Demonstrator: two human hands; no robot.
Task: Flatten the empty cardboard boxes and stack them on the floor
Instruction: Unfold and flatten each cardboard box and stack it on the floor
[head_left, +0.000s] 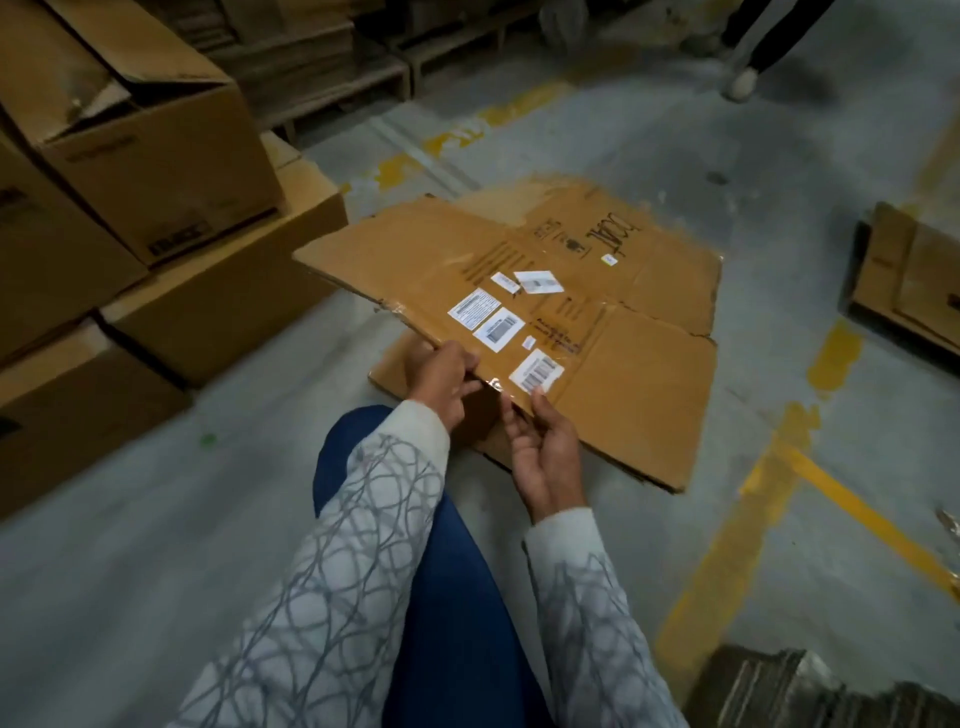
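Note:
A flattened brown cardboard box (613, 291) with several white labels lies over the grey floor, its near edge lifted. My left hand (441, 379) grips that near edge, thumb on top by the taped seam. My right hand (545, 452) holds the same edge a little to the right, thumb on top beside a barcode label and fingers under the board. Another flat piece of cardboard (395, 364) lies beneath it on the floor.
Unflattened boxes (140, 135) are stacked at the left. More flattened cardboard (909, 280) lies at the right edge, and a corrugated pile (810, 691) at the lower right. Wooden pallets (332, 83) stand behind. A person's legs (753, 57) are at the top right. Yellow lines mark the floor.

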